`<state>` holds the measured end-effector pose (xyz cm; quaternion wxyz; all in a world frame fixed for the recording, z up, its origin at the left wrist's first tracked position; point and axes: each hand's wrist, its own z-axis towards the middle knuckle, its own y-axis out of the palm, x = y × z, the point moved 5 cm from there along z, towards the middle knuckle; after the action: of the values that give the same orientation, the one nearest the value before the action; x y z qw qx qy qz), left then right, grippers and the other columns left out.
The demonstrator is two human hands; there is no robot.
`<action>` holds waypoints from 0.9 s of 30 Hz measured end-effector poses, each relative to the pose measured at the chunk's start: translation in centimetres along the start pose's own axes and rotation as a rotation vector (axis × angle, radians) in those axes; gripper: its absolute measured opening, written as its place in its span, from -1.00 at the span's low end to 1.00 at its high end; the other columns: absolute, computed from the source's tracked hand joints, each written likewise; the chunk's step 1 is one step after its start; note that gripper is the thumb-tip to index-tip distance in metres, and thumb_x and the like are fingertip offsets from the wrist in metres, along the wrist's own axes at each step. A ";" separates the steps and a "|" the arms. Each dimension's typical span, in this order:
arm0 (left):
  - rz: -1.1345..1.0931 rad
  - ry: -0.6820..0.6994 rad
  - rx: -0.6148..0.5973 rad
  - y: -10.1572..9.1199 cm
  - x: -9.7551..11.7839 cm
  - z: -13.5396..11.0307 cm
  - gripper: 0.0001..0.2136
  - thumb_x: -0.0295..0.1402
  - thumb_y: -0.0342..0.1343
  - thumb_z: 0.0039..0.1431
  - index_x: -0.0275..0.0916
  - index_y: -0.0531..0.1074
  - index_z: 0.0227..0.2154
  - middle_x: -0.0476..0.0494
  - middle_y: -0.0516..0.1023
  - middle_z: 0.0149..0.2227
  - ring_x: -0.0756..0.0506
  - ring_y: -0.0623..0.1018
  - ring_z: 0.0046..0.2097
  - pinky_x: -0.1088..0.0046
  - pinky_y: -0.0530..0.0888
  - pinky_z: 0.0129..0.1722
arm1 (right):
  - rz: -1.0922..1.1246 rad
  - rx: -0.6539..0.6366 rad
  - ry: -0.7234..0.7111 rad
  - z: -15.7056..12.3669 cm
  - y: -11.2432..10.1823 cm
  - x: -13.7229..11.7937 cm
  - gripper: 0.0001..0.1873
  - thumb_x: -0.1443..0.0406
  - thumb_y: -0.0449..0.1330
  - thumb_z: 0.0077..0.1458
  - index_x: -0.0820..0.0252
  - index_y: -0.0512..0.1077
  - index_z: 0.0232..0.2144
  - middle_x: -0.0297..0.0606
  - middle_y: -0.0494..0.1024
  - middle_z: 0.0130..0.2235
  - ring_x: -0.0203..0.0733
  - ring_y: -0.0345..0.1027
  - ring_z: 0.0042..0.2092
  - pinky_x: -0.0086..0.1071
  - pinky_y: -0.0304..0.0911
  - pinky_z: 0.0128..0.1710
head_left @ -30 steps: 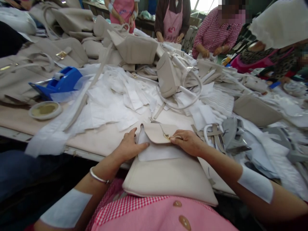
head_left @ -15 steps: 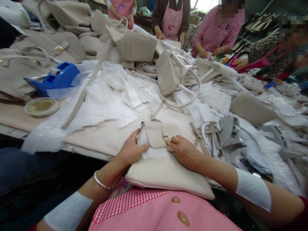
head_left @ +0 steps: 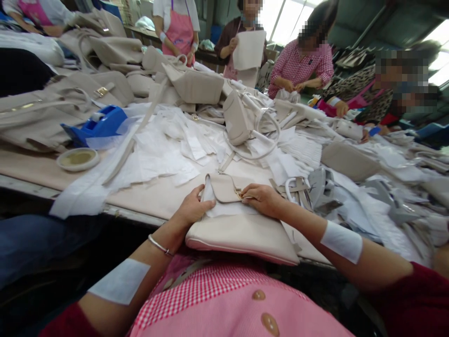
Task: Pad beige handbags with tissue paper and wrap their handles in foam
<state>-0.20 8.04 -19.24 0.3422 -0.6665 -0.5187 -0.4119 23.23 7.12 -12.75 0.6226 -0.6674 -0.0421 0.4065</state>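
A beige handbag (head_left: 242,236) rests at the table's front edge, close against my apron, its flap turned toward the far side and white paper showing under it. My left hand (head_left: 192,205) grips the bag's left side, thumb on the near face and fingers behind. At the flap's right part is a small gold buckle (head_left: 239,193). My right hand (head_left: 264,200) is closed there, thumb and fingers pinching the short beige strap beside the buckle. Its fingertips partly cover the strap and the buckle.
White paper sheets (head_left: 164,145) lie beyond the bag. To the left are a blue tape dispenser (head_left: 100,125) and a round dish (head_left: 77,159). Beige bags (head_left: 199,86) are heaped behind; grey pieces and straps (head_left: 298,189) lie right. Several co-workers stand across the table.
The view has tilted upward. My right fingers have shifted from lying over the buckle to pinching the strap beside it. A co-worker across the table now holds up a pale panel.
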 end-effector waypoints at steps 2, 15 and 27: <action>0.011 0.003 0.002 0.0 -0.1 0.0 -0.01 -0.32 0.42 -0.14 -0.36 0.02 0.34 -0.37 0.58 -0.07 -0.15 0.62 -0.30 0.38 0.54 -0.32 | -0.011 0.008 0.020 -0.3 0.3 -0.2 -0.86 0.33 0.20 0.18 0.18 0.59 -0.31 -0.19 0.58 -0.14 -0.20 0.50 -0.13 -0.34 0.35 0.00; 0.057 0.010 0.033 -0.2 0.0 -0.2 -0.05 -0.34 0.39 -0.13 -0.32 0.06 0.33 -0.38 0.55 0.01 -0.21 0.63 -0.18 0.35 0.54 -0.19 | 0.065 -0.022 0.381 0.6 -1.1 1.9 -0.79 0.23 0.21 0.11 0.21 0.62 -0.35 -0.25 0.64 -0.31 -0.19 0.47 -0.27 -0.41 0.30 -0.21; 0.042 0.014 0.060 -0.4 -0.6 0.4 -0.06 -0.36 0.40 -0.18 -0.32 0.12 0.31 -0.43 0.47 0.10 -0.21 0.62 -0.13 0.35 0.53 -0.13 | 0.156 -0.103 0.515 1.1 -1.2 3.0 -0.74 0.21 0.26 0.02 0.27 0.63 -0.30 -0.23 0.63 -0.38 -0.21 0.44 -0.35 -0.41 0.30 -0.31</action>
<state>-0.59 8.19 -19.93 0.3742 -0.6638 -0.5144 -0.3933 25.17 9.94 -13.05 0.5448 -0.7808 0.1484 0.2676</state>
